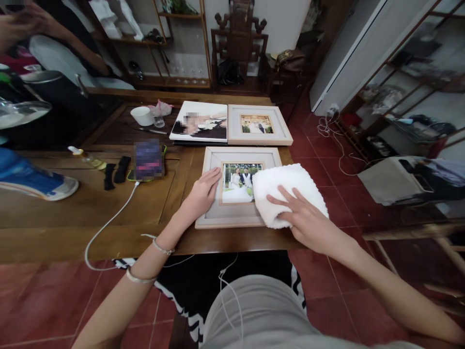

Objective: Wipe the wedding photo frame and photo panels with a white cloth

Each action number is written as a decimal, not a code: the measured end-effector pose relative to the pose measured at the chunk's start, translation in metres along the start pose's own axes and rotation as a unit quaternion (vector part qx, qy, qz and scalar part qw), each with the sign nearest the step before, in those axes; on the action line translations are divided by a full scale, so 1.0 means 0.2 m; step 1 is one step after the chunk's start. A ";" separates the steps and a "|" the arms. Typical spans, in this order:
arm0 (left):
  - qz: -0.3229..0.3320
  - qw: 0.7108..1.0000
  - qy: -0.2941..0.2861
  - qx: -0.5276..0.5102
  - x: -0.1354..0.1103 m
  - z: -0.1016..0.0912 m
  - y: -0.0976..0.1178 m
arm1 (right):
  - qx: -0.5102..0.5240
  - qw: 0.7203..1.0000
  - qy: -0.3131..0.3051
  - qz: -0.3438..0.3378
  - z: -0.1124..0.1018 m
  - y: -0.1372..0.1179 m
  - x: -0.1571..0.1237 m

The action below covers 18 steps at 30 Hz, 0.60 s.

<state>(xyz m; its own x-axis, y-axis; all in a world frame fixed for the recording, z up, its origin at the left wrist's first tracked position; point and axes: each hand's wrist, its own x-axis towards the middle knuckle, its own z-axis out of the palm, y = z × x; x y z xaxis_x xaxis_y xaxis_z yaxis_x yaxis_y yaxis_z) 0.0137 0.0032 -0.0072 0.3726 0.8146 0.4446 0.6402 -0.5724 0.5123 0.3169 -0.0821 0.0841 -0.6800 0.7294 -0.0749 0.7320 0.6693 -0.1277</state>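
A light-coloured picture frame [232, 219] lies face up near the table's front edge, showing a photo [234, 186] of a couple in wedding clothes. Its left border lies under my left hand [202, 195], whose fingers are stretched out flat. My right hand [305, 215] presses a folded white fluffy cloth [305, 182] against the frame's right side. The fingers spread over the cloth, with the thumb by its fold. The cloth hides the frame's right border and part of the photo, and it hangs past the table edge.
Behind lie a second picture frame [285, 128] and a white-edged photo panel [203, 109]. To the left are a phone [148, 160] on a white cable [96, 225], black strips [121, 169], a dropper bottle [89, 158], a white cup [142, 116] and a blue shoe-like item [34, 172].
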 end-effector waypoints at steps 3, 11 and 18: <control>0.003 1.000 -0.004 0.002 0.00 0.00 0.00 | -0.009 0.999 0.037 0.008 0.05 0.04 0.08; -0.025 0.999 0.010 -0.039 -0.01 -0.02 0.05 | -0.011 0.997 0.066 0.027 0.04 0.16 0.60; -0.014 0.995 0.007 -0.097 -0.03 -0.03 0.02 | -0.035 0.996 0.028 -0.072 0.08 -0.02 0.89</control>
<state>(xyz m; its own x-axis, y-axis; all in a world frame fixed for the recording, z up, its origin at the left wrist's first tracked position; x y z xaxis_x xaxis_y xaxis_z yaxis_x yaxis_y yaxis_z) 0.0100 -0.0047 -0.0042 0.3465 0.8295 0.4380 0.5072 -0.5585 0.6564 0.1911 0.0431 0.0556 -0.7763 0.6304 -0.0059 0.6294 0.7745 -0.0634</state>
